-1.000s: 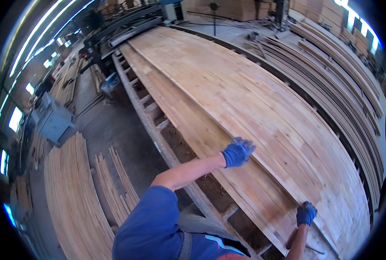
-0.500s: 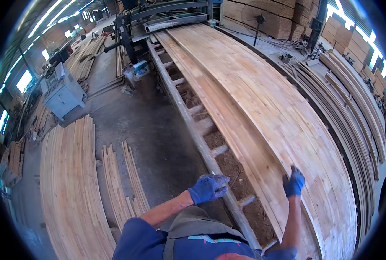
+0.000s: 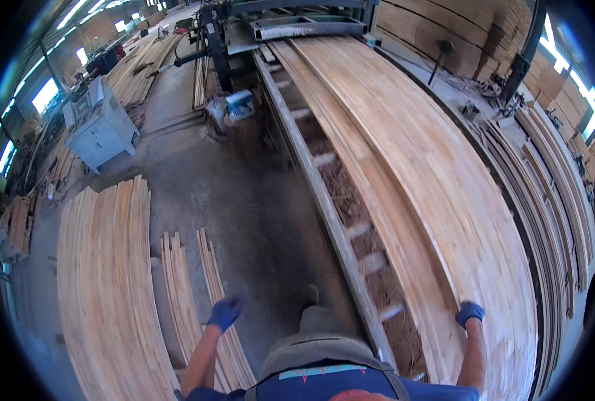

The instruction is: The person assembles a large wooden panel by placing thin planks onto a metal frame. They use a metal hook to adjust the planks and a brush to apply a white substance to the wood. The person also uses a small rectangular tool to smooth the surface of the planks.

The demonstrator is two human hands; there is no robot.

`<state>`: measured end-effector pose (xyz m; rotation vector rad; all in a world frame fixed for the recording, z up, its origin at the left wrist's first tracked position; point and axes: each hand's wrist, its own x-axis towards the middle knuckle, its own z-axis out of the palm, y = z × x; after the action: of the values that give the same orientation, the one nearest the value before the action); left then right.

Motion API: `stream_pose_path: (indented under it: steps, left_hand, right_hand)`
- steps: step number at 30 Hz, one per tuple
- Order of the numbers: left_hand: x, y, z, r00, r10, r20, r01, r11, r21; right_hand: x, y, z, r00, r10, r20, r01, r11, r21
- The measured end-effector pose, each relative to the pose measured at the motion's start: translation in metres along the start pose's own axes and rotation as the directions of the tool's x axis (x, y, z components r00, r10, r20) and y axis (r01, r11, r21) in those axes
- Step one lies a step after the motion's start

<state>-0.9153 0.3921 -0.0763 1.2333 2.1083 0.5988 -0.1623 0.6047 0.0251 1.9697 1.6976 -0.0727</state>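
Wooden panel [image 3: 404, 137]: pale and planked, lying flat on top of a lower board [image 3: 377, 194] that shows as a step along its left side
Long axis: running from beside the person, at lower right, away to a machine [image 3: 311, 28] at the far end, slanting left with distance
Right hand [image 3: 471, 311]: blue-gloved, at the panel's left edge near the close end, with the panel stretching ahead and to the right of it; whether the fingers grip the edge or only rest there, I cannot tell
Left hand [image 3: 226, 313]: blue-gloved and blurred, well apart from the panel, out to the left near narrow strips [image 3: 212, 264]; nothing shows in it, and I cannot tell if it is open or closed
Nearer hand: the right
Between hands and panel: a long metal rail [image 3: 334, 227], left of the lower board
Left floor: a broad spread of boards [image 3: 107, 267]
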Motion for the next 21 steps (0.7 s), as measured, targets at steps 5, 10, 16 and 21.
stream_pose_path:
  steps: [5,10,16,21]
  left_hand:
    - [-0.035,-0.176,0.015,0.768,-0.636,0.069,0.426,0.428,-0.797]
    - [-0.015,-0.178,0.016,0.433,-0.751,0.498,0.754,0.000,-0.657]
    - [0.111,-0.191,-0.004,0.592,-0.660,0.463,0.654,0.057,-0.755]
    - [0.276,-0.234,-0.075,0.538,-0.641,0.547,0.659,-0.085,-0.747]
  right_hand:
    - [0.078,-0.169,-0.185,0.934,-0.249,-0.258,0.288,0.950,0.124]
    - [0.163,-0.398,-0.319,0.572,-0.572,-0.587,0.778,0.605,0.169]
    - [0.182,-0.638,-0.382,0.285,-0.885,-0.368,0.959,0.262,0.113]
    - [0.197,-0.771,-0.410,0.369,-0.880,-0.299,0.887,0.237,0.397]
